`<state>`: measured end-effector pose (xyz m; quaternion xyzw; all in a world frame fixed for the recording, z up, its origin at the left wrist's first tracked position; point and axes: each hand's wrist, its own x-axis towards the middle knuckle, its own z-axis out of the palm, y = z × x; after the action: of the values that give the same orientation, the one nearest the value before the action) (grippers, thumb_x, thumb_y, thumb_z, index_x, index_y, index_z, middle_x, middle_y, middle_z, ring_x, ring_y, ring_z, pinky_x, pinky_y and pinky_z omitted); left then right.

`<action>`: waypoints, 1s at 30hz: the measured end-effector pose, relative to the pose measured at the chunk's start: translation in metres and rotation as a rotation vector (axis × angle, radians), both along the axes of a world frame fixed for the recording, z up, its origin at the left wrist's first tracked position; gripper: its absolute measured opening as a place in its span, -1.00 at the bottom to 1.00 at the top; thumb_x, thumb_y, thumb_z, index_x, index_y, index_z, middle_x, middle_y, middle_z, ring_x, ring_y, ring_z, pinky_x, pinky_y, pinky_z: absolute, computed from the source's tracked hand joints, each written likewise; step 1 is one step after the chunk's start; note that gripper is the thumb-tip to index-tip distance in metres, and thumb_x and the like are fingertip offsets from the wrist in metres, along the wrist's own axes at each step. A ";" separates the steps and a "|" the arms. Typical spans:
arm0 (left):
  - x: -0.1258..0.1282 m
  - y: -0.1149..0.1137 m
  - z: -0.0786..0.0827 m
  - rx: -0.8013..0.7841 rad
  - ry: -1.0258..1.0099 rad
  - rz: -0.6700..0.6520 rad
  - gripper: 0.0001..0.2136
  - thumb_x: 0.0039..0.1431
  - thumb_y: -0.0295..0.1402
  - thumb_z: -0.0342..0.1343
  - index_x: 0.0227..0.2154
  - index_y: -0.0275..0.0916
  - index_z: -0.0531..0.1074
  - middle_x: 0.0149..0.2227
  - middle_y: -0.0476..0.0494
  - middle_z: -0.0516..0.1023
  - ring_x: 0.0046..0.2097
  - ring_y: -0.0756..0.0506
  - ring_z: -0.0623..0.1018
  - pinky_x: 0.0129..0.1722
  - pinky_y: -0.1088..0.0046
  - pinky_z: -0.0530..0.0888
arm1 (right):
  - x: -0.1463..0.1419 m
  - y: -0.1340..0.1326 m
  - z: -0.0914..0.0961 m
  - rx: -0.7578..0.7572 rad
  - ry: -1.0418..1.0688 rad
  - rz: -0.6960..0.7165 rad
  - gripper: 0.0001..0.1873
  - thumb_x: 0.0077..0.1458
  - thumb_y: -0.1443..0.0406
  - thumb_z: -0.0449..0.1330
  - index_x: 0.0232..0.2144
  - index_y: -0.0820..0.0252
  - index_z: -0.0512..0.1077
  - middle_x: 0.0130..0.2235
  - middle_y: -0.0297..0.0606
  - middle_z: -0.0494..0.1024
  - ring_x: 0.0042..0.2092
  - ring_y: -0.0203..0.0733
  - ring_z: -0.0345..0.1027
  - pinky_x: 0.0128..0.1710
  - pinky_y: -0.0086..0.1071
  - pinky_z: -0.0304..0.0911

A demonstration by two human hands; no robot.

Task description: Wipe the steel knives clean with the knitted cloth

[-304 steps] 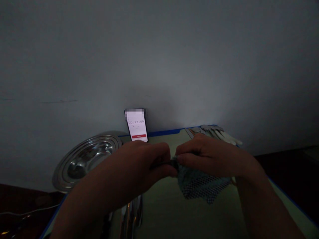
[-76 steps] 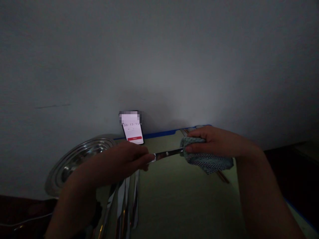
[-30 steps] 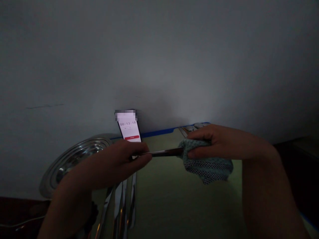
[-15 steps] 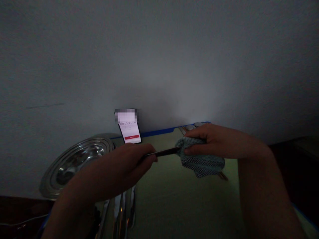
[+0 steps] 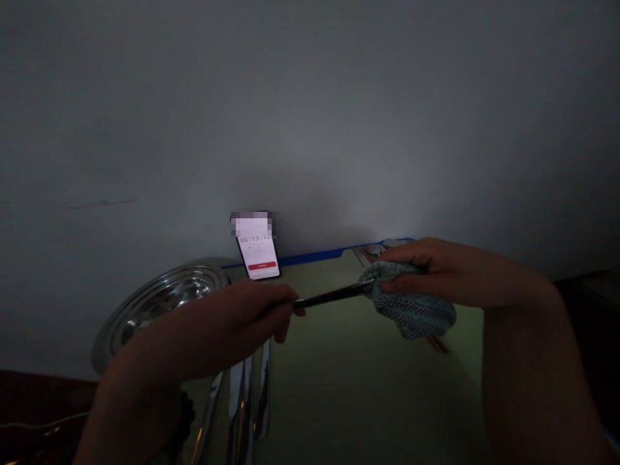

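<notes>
Tabletop (image 5: 349,400), greenish, blue-edged, before dim grey wall (image 5: 310,116), hands (image 5: 264,310) (image 5: 431,274) gripping slim utensil (image 5: 334,296) in left, patterned cloth (image 5: 411,315) in right

A dim, apparently domestic room is showing: cutlery (image 5: 234,394) is lying near left on a desk (image 5: 339,387), a metal bowl (image 5: 150,292) far left, a plain wall (image 5: 310,116) behind.

Dim light, bright phone screen (image 5: 258,254)
</notes>
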<state>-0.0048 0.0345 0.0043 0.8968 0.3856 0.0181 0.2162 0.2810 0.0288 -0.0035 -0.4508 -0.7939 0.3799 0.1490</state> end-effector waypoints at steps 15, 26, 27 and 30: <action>0.013 -0.002 0.002 0.026 0.081 -0.013 -0.70 0.25 -0.23 -0.14 -0.43 -0.22 0.42 -0.55 0.02 0.43 -0.52 0.02 0.40 -0.52 0.50 0.20 | -0.012 -0.001 0.004 -0.009 -0.133 0.086 -0.73 0.11 0.13 0.09 -0.33 0.16 0.49 -0.47 -0.38 0.51 -0.47 -0.32 0.34 -0.49 -0.44 0.13; 0.022 -0.004 -0.002 0.035 0.088 -0.062 -0.70 0.24 -0.26 -0.16 -0.42 -0.23 0.43 -0.49 -0.03 0.47 -0.48 0.00 0.43 -0.50 0.48 0.22 | -0.027 -0.001 0.005 0.045 -0.172 0.155 -0.72 0.12 0.14 0.08 -0.37 0.18 0.48 -0.48 -0.37 0.50 -0.46 -0.32 0.33 -0.49 -0.46 0.12; 0.025 -0.005 -0.002 0.036 0.087 -0.074 -0.71 0.24 -0.27 -0.16 -0.41 -0.23 0.44 -0.48 -0.04 0.48 -0.47 0.00 0.44 -0.49 0.48 0.23 | -0.030 -0.001 0.005 0.041 -0.170 0.169 -0.73 0.12 0.14 0.08 -0.39 0.18 0.48 -0.47 -0.37 0.50 -0.45 -0.33 0.33 -0.49 -0.46 0.11; 0.030 -0.007 -0.002 0.041 0.080 -0.096 -0.71 0.24 -0.29 -0.16 -0.37 -0.23 0.47 -0.44 -0.05 0.51 -0.44 -0.01 0.46 -0.46 0.48 0.27 | -0.039 -0.002 0.007 0.037 -0.177 0.206 -0.76 0.12 0.17 0.08 -0.40 0.18 0.47 -0.45 -0.37 0.51 -0.44 -0.33 0.34 -0.49 -0.47 0.10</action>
<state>0.0252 0.0279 0.0023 0.9185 0.3502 -0.0202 0.1826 0.2425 0.0269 0.0032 -0.3956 -0.8530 0.3372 0.0470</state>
